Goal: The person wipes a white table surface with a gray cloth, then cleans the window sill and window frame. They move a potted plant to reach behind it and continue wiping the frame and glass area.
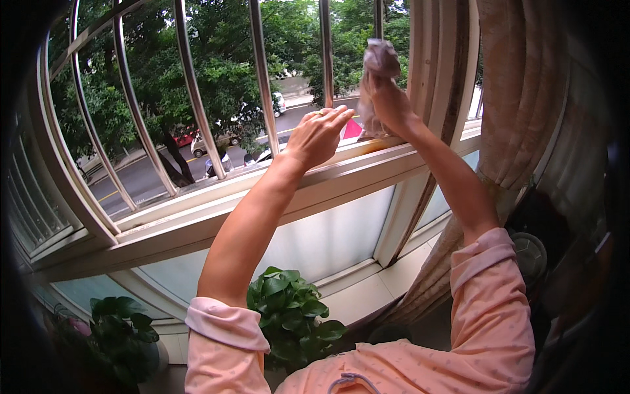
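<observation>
My right hand [391, 103] is closed around a crumpled greyish-pink cloth [382, 58], raised beside the window's right frame post [433, 64]. Part of the cloth hangs below the hand towards the sill; its edges look blurred. My left hand [317, 135] is just above the window's lower rail [344, 165], near a metal security bar [326, 59], with the fingers stretched out and close together. Nothing shows in it, though its palm is hidden. A brown, rust-like stain [376, 146] marks the ledge under the cloth.
Metal bars [189, 83] cross the open window, with trees and a road outside. Frosted panes [330, 236] lie below the rail. A leafy potted plant [290, 310] stands close before me, another [120, 335] at lower left. A patterned curtain [507, 98] hangs on the right.
</observation>
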{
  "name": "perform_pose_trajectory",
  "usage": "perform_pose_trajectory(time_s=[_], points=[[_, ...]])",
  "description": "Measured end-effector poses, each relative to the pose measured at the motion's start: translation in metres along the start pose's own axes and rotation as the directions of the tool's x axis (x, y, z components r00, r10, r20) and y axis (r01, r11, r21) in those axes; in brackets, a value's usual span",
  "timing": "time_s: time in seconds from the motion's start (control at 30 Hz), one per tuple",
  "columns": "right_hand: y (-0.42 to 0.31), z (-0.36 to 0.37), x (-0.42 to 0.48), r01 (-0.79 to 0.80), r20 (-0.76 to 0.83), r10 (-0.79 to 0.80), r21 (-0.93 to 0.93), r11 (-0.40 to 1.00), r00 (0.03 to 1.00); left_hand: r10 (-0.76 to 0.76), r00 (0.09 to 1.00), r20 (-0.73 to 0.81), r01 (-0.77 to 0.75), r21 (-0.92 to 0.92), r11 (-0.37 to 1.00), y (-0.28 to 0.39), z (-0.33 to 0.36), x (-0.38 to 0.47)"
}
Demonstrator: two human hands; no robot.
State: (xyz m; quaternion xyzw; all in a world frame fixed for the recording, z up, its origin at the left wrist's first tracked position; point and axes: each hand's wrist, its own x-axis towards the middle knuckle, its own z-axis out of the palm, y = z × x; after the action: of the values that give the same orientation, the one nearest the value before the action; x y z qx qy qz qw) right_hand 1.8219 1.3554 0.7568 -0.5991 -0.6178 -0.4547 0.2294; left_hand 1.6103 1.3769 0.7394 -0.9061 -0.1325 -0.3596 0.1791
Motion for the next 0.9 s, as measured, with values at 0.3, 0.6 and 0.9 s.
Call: perform_pose_trajectory(time_s=[0.3,0.6,0.9], points=[[0.01,-0.044,-0.022,-0.097,0.058,0.078,0.632,0.769,0.995,0.057,0.988,-0.141,-0.046,0.077,0.996,0.008,-0.009,-0.001],[-0.038,-0.058,0.06,0.031,-0.159,0.351,0.938,0.345,0.923,-0.198,0.797,-0.57,0.17,-0.102,0.98,0.007,-0.026,0.004],[-0.059,-0.007,0.042,-0.257,-0.021,0.386,0.714,0.651,0.922,-0.463,0.878,-0.118,0.438,-0.19,0.879,-0.005,-0.014,0.004]])
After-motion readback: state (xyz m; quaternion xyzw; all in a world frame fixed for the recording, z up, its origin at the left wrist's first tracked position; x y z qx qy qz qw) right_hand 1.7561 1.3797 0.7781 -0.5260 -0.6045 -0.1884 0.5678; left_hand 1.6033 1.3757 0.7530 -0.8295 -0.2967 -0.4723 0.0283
